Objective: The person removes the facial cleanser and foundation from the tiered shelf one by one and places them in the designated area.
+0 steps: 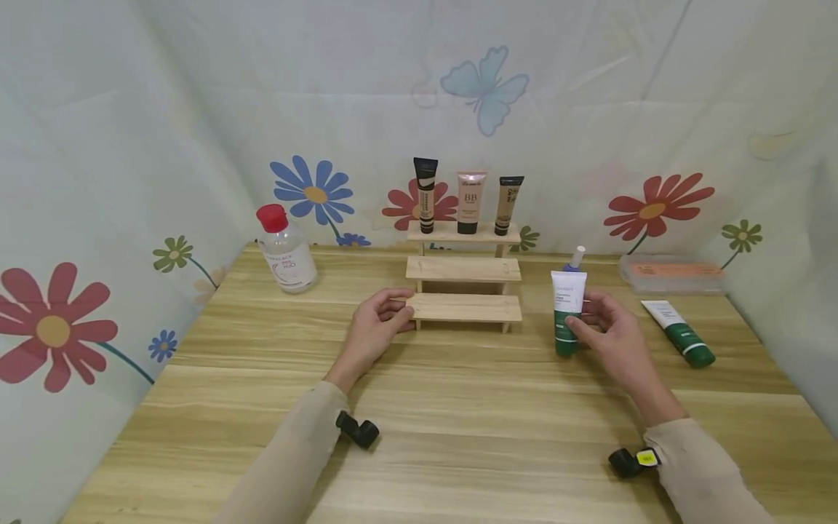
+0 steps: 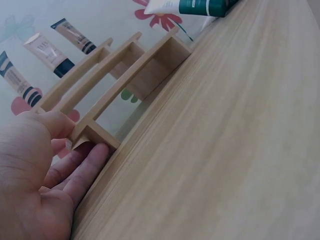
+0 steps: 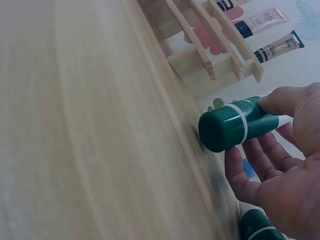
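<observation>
A wooden three-step stand point(image 1: 463, 307) sits mid-table, with three cosmetic tubes point(image 1: 471, 202) upright on its top step. My left hand point(image 1: 399, 311) pinches the left end of the lowest step, thumb on top and fingers at its side; the left wrist view shows this hand point(image 2: 75, 150) on the stand point(image 2: 125, 75). My right hand point(image 1: 579, 325) grips a green-and-white tube point(image 1: 567, 309) that stands cap-down on the table, right of the stand. In the right wrist view the thumb and fingers point(image 3: 277, 165) wrap round the tube point(image 3: 235, 125) just above its cap.
A clear bottle with a red cap point(image 1: 286, 251) stands at the back left. A small blue bottle point(image 1: 576, 260) stands behind the held tube. A second green-and-white tube point(image 1: 677, 333) lies at the right, near a flat orange box point(image 1: 671, 273). Flowered cloth walls surround the table point(image 1: 458, 437).
</observation>
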Motion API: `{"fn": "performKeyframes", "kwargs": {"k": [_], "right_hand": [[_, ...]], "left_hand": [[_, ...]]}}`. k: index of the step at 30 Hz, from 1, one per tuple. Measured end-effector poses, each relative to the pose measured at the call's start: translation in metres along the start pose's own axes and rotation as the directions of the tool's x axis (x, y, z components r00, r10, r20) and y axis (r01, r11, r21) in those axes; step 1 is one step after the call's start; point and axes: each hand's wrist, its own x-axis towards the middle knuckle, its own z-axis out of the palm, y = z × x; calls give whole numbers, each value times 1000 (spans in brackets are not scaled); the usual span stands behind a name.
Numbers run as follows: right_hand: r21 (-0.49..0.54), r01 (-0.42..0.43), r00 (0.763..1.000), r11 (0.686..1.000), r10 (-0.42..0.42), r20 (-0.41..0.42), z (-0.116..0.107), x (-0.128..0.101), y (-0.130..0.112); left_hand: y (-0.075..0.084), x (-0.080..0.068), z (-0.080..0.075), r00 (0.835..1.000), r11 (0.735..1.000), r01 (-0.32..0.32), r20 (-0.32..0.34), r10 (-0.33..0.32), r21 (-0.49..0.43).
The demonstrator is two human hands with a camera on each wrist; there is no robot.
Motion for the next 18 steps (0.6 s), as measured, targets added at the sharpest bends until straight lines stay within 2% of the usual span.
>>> {"fn": "performKeyframes", "kwargs": {"k": [7,18], "right_hand": [[-27,-58,998,998,59,7,3,3,4],[-48,-72,997,996,70,-25,9,5,10]], "left_hand": [[1,1,1,1000,1000,2,-2,-2,-17],[-1,1,0,1000,1000,0,-5,0,-19]]}}
